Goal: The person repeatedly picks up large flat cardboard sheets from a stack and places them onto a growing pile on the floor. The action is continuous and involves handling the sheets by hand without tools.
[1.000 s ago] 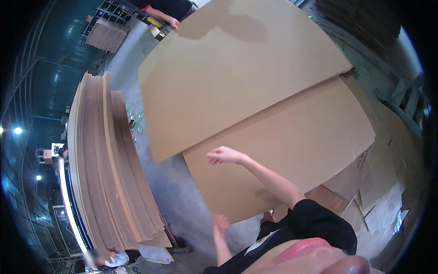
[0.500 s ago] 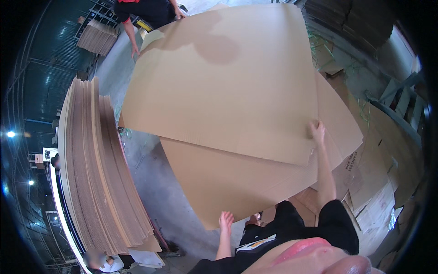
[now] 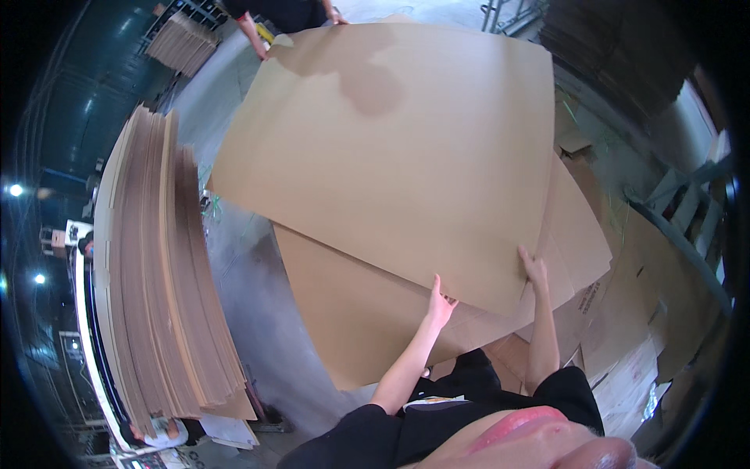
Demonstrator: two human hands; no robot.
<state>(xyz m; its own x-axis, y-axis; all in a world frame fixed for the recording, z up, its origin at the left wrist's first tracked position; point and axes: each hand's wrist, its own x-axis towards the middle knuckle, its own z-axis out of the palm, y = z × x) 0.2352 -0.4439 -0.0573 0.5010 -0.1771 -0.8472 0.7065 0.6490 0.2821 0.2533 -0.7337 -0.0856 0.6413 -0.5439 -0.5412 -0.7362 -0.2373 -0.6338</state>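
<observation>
A large tan cardboard sheet [image 3: 391, 156] lies at an angle over a second cardboard sheet [image 3: 336, 313]. My left hand [image 3: 441, 303] grips the upper sheet's near edge, a digit on top and the others partly hidden by the edge. At the near right corner, my right hand [image 3: 535, 267] is closed on the side edge of that same sheet. Across from me, another person's hands [image 3: 336, 17] touch its far left edge. A shadow falls on the far part of the sheet.
A tall stack of cardboard sheets [image 3: 156, 273] stands to the left. Flattened cartons [image 3: 625, 313] cover the floor at right, near a metal frame [image 3: 680, 223]. Farther off is another cardboard stack [image 3: 183, 43]. Another person [image 3: 168, 432] is partly visible at lower left.
My left hand has moved up and right, from by the lower sheet to the upper sheet's near edge. My right hand and the upper sheet's near corner have come closer to me.
</observation>
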